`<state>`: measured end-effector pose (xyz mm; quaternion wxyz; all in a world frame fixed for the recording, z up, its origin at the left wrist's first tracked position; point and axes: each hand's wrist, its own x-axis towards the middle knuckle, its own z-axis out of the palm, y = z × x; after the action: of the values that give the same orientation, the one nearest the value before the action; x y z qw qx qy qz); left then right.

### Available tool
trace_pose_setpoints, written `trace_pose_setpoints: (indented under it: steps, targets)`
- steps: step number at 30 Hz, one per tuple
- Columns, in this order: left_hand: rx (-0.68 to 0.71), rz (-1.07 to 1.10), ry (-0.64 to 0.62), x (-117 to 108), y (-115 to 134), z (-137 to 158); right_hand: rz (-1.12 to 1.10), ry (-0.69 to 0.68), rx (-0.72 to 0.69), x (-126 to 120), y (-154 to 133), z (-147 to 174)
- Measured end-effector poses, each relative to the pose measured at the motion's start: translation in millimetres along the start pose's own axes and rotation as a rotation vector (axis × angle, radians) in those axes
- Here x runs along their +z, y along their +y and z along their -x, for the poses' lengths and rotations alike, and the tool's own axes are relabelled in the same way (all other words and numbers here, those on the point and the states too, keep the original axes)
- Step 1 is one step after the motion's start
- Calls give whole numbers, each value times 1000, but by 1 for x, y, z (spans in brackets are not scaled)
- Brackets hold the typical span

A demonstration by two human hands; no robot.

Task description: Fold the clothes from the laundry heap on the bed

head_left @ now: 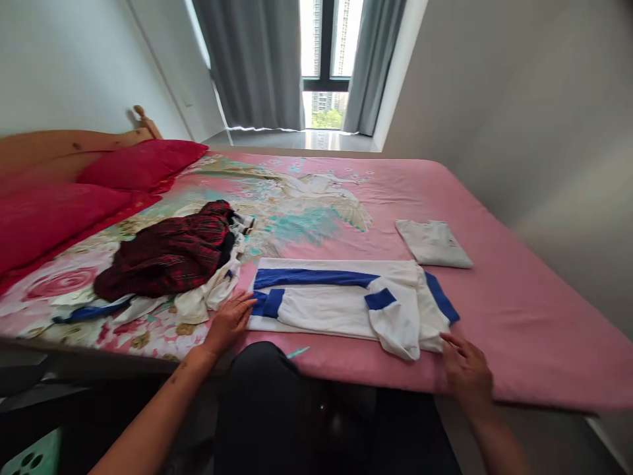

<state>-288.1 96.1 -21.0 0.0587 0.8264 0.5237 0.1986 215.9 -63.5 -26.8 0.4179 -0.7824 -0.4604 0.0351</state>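
Observation:
A white long-sleeved shirt (326,307) with blue trim lies folded lengthwise near the bed's front edge. Its sleeves are turned in over the body, and one blue cuff sits near the right end. My left hand (231,323) rests at the shirt's left end, fingers stretched out and touching the blue-trimmed edge. At the right end, my right hand (465,369) has its fingertips closed on the shirt's near corner, by the blue collar part.
A heap of clothes with a dark red plaid garment (168,254) lies left. A folded light grey garment (435,243) sits at the right on the pink bedsheet (519,316). Red pillows (143,165) are by the wooden headboard (64,148). My knee (264,376) is at the bed's edge.

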Motion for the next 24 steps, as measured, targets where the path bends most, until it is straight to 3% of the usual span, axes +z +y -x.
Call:
trace_pose_setpoints:
  steps: [6, 10, 16, 24]
  targets:
    - [40, -67, -80, 15, -6, -41, -39, -195, -161, 6, -45, -32]
    - [-44, -129, -126, 11, -6, -46, -68, -244, -209, 15, -63, -28]
    - [-131, -118, -182, 1, -9, -52, -120, -267, -93, 22, -56, -6]
    - [-125, -34, -134, 9, -11, -55, -90, -197, 30, 3, -41, 10]
